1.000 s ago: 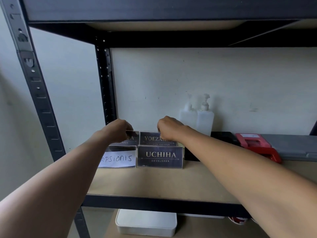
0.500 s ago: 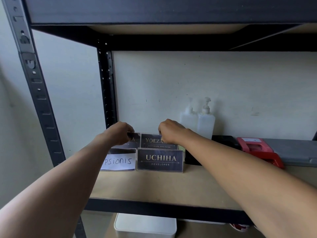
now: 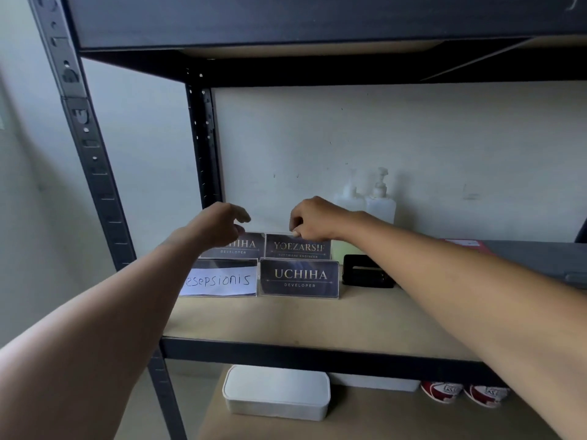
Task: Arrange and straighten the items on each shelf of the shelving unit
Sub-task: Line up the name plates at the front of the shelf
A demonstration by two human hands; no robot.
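Observation:
Four acrylic nameplates stand in two rows at the left of the wooden shelf [image 3: 317, 315]. In the back row are a dark "UCHIHA" plate [image 3: 246, 246] and a "YOEZARSIF" plate [image 3: 298, 247]. In front stand a handwritten white "resepsionis" plate [image 3: 222, 281] and another "UCHIHA" plate [image 3: 300, 277]. My left hand [image 3: 222, 223] hovers just over the back-left plate with thumb and fingers apart, holding nothing. My right hand [image 3: 314, 217] has its curled fingers pinching the top edge of the YOEZARSIF plate.
Two white pump bottles [image 3: 381, 204] stand against the wall behind my right hand. A black hole punch [image 3: 365, 274], a red item [image 3: 460, 242] and a grey case [image 3: 540, 258] lie to the right. Below are a white box [image 3: 276, 392] and red shoes [image 3: 444, 390].
My left hand has let go of the back-left plate and lifted off it. My right hand has risen to the top edge, so the whole YOEZARSIF text shows.

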